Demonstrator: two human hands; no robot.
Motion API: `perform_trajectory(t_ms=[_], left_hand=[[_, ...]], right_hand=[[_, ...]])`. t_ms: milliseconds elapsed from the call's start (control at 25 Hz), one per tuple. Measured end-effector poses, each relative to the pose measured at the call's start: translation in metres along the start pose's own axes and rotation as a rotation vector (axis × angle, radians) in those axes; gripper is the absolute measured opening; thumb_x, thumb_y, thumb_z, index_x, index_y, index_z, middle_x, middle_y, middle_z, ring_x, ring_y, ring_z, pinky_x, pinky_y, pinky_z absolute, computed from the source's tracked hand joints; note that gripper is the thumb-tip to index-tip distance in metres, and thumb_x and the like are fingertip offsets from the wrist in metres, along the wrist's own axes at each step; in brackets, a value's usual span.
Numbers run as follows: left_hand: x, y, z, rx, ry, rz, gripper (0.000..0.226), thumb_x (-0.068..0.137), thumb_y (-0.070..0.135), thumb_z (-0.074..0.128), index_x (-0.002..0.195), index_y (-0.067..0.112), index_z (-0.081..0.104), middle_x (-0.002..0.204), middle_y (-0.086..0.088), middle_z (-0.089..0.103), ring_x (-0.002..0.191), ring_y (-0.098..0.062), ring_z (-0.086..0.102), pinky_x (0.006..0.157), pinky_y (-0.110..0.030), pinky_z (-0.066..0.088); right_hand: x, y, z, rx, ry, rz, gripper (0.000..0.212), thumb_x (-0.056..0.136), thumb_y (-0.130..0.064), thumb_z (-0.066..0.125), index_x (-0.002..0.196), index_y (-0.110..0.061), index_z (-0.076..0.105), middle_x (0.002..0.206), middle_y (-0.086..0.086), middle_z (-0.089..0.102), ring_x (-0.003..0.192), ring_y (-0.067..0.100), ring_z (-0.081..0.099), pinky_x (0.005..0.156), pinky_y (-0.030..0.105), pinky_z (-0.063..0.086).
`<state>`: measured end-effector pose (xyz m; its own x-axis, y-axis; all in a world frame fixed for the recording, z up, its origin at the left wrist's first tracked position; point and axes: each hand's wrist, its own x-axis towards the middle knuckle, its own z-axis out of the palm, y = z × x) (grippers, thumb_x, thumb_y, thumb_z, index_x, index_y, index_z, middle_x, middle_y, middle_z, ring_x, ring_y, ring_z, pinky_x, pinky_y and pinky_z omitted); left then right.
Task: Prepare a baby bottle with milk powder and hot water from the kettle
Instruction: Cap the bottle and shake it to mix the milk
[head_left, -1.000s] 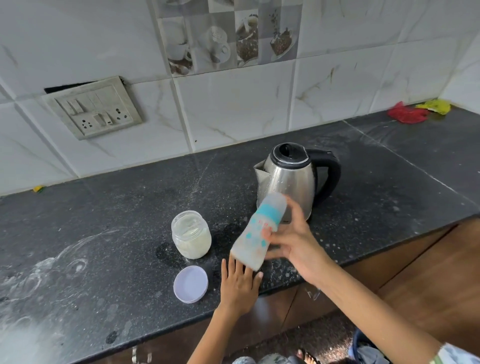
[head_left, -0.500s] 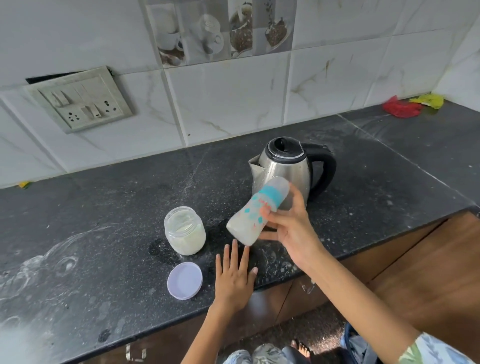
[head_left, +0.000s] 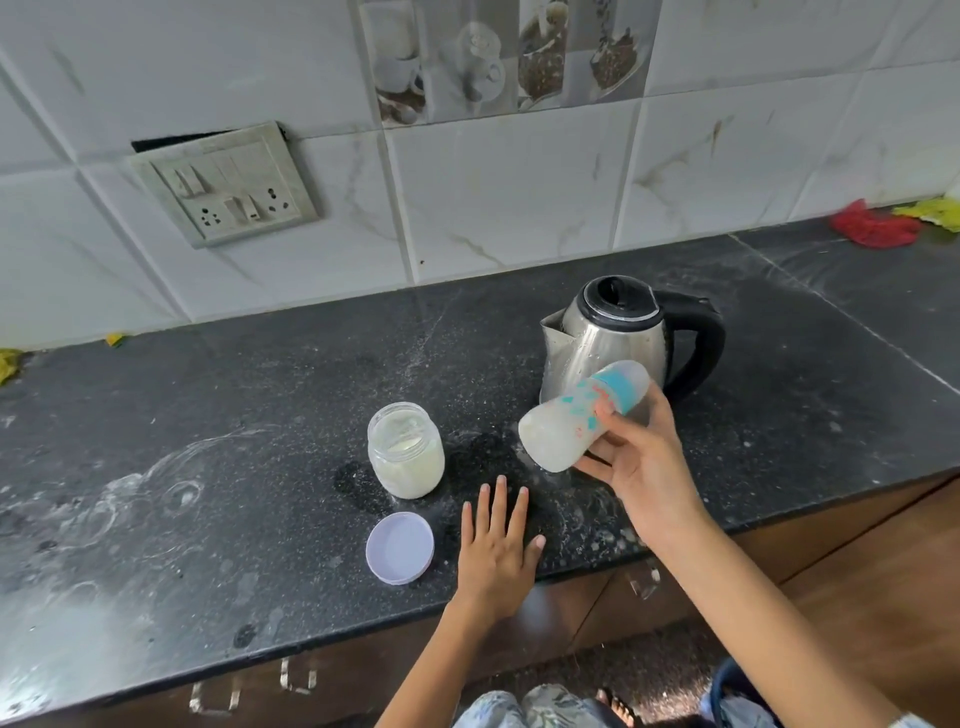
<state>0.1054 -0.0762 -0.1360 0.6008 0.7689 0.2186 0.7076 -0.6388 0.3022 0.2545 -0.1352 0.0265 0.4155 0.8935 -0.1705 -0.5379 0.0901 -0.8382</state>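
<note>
My right hand holds a capped baby bottle above the counter, tilted steeply with its base toward the lower left and its teal collar toward the kettle. Milky liquid fills the bottle's lower part. A steel kettle with a black lid and handle stands just behind the bottle. My left hand rests flat on the black counter, fingers straight. An open glass jar of milk powder stands to the left of the bottle, and its lilac lid lies in front of it.
A switch and socket plate is on the tiled wall at the left. Red and yellow cloths lie at the counter's far right. Powder and water marks streak the counter's left part. Brown cabinets run below the counter edge.
My right hand has tipped the bottle further over toward horizontal and lifted it a little. My left hand stays flat on the counter, now apart from the bottle's base.
</note>
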Motion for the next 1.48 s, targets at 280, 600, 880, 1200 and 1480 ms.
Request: perform_trajectory(t_ms=[280,600,880,1200,1480], left_hand=[[0.001,-0.001,0.005,-0.02,0.046,0.009,0.054,0.101,0.047,0.015,0.137,0.015,0.039,0.132,-0.017,0.058,0.12,-0.038,0.056,0.107,-0.046,0.015],[-0.001,-0.002,0.01,0.021,-0.063,-0.032,0.057,0.1,0.047,0.019,0.129,0.01,0.052,0.134,-0.016,0.056,0.121,-0.037,0.056,0.106,-0.045,0.015],[-0.001,-0.001,0.005,0.068,-0.119,-0.035,0.054,0.096,0.047,0.026,0.133,0.014,0.045,0.137,-0.014,0.055,0.128,-0.033,0.046,0.11,-0.042,0.004],[0.002,-0.001,0.007,0.095,-0.122,-0.018,0.056,0.087,0.047,0.036,0.128,0.012,0.049,0.132,-0.013,0.059,0.127,-0.031,0.041,0.104,-0.047,0.016],[-0.002,-0.006,0.01,0.088,-0.148,0.003,0.053,0.098,0.042,0.026,0.128,0.013,0.059,0.136,-0.014,0.056,0.131,-0.034,0.042,0.114,-0.047,0.005]], right_hand=[[-0.001,0.001,-0.001,0.016,-0.031,0.05,0.074,0.07,-0.008,0.071,0.136,-0.032,0.045,0.126,0.016,0.065,0.097,0.034,0.072,0.062,0.045,0.062],[-0.009,0.004,-0.006,0.405,-0.266,0.275,0.097,0.052,-0.019,0.096,0.137,-0.006,0.05,0.121,0.022,0.065,0.101,0.032,0.07,0.08,0.046,0.061],[-0.008,-0.001,-0.005,0.318,-0.256,0.286,0.089,0.042,-0.039,0.096,0.12,-0.01,0.065,0.1,0.009,0.073,0.088,0.021,0.073,0.073,0.033,0.061],[-0.01,-0.012,-0.001,-0.261,-0.19,0.239,0.057,0.075,-0.014,0.069,0.129,-0.011,0.05,0.116,0.013,0.07,0.103,0.024,0.071,0.079,0.042,0.061],[-0.01,-0.01,0.006,-0.305,-0.125,0.04,0.096,0.062,-0.009,0.08,0.139,-0.041,0.033,0.115,0.011,0.069,0.1,0.029,0.071,0.067,0.049,0.061]])
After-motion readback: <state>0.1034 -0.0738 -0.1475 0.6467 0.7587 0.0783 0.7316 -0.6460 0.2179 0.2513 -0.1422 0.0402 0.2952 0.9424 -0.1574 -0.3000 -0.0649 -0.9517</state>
